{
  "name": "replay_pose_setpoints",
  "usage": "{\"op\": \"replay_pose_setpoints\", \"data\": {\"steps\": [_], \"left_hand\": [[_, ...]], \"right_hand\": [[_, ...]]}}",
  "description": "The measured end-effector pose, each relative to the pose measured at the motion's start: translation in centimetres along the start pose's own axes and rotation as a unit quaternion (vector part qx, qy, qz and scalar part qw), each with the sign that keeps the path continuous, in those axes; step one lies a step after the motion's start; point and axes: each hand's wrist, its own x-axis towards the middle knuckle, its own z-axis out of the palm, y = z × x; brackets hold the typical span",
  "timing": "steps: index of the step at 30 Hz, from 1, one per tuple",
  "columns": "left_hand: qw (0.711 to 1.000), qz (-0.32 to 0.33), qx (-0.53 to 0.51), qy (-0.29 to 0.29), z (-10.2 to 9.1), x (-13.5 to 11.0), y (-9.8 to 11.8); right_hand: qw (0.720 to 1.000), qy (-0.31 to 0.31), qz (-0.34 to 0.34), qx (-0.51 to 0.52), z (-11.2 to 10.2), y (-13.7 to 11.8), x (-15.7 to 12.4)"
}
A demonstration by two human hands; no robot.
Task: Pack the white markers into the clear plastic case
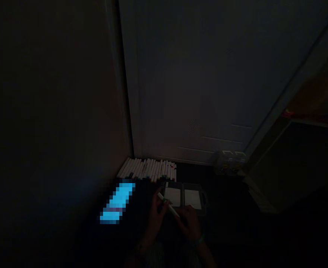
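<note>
Closest to me, low in the middle of the frame, my left hand point(157, 217) and right hand point(190, 223) come together in the gloom, with a pale band around my right wrist point(199, 241). Between them is a white marker point(169, 205) with a green band point(164, 200) toward its upper end. It sits nearer my left hand, whose left fingers point(161, 204) are curled closed around it. Its long axis runs on a slant: the upper end points up and to the left of the frame, and the lower end points down and to the right, toward my right hand. My right fingers point(181, 219) are just beside that lower end, but the dark hides them too much for me to tell whether they are apart or closed on it. Just beyond my hands is a dark open case point(183, 195) holding two white cards point(173, 196). To the left of my hands glows a pixelated blue patch point(117, 203), too blurred to name. Farther off, a row of white markers point(147, 169) lies side by side at the foot of a panelled door point(194, 82), with clear containers point(229, 162) to the right and a dark wall point(54, 93) at the upper left.
</note>
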Motion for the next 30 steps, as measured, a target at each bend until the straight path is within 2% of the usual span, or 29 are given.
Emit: {"op": "replay_pose_setpoints", "data": {"steps": [3, 8, 12, 14, 22, 27, 30], "left_hand": [[0.999, 0.012, 0.03, 0.028, 0.0, 0.0, -0.3], [0.985, 0.045, 0.163, 0.042, -0.6, 0.2, -1.4], [0.979, 0.064, 0.191, 0.029, -0.7, 0.3, -1.3], [0.977, 0.069, 0.198, 0.026, -0.7, 0.3, -1.0], [0.976, 0.064, 0.204, 0.043, -0.8, 0.3, -1.1], [0.975, 0.06, 0.21, 0.046, -0.6, 0.6, -1.6], [0.966, 0.067, 0.249, 0.023, -0.4, 0.8, -1.7]], "right_hand": [[0.999, 0.023, 0.024, 0.035, 0.0, 0.3, -0.1], [0.992, 0.025, 0.058, 0.105, -0.3, 0.5, -0.1], [0.984, 0.063, 0.09, 0.139, -0.6, 0.8, -0.1], [0.984, 0.061, 0.091, 0.143, -0.6, 0.8, -0.2], [0.99, 0.031, 0.062, 0.125, -0.8, 0.6, -0.3], [0.996, 0.022, 0.008, 0.091, -0.8, 0.0, -0.4], [0.997, 0.005, -0.026, 0.077, -0.7, -0.2, -0.4]]}}
